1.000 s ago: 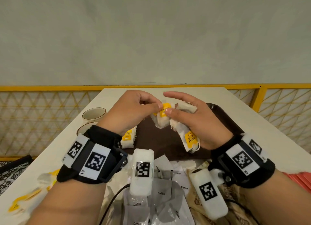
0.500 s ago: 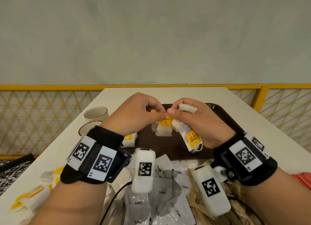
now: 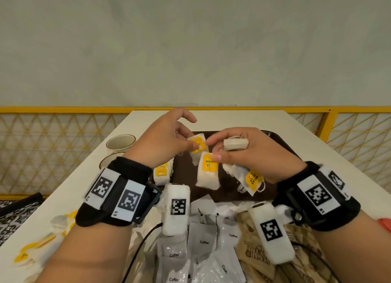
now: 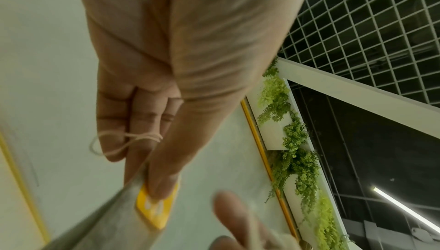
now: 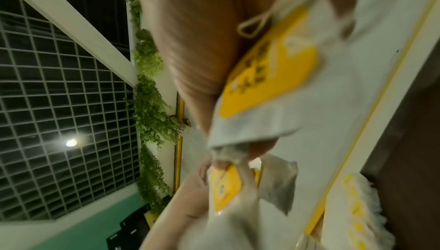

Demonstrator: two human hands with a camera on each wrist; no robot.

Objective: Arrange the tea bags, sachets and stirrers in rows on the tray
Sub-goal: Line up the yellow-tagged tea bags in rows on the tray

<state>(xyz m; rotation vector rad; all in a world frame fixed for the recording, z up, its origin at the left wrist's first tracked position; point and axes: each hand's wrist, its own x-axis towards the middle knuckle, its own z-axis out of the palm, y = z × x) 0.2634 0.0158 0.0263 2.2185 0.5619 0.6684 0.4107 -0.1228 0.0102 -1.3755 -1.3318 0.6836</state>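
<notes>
Both hands are raised over the dark brown tray (image 3: 284,144). My left hand (image 3: 182,141) pinches a white tea bag (image 3: 197,145) by its yellow tag, thumb on the tag (image 4: 157,209), with its string looped over the fingers. My right hand (image 3: 220,151) holds three tea bags. One (image 3: 208,172) hangs from thumb and forefinger, one (image 3: 235,144) lies across the fingers, and one (image 3: 251,180) dangles under the palm. The two hands' tea bags nearly touch. A small stack of tea bags (image 3: 161,172) lies at the tray's left edge.
White coffee sachets (image 3: 204,242) and brown sachets (image 3: 249,246) are heaped at the table's near edge under my wrists. Two cups (image 3: 120,143) stand left of the tray. Blurred yellow and white items (image 3: 27,254) lie at the near left. A yellow railing borders the table.
My hands have drawn slightly apart and risen. One tea bag has come away in my left hand, while another now hangs lower from my right thumb and forefinger.
</notes>
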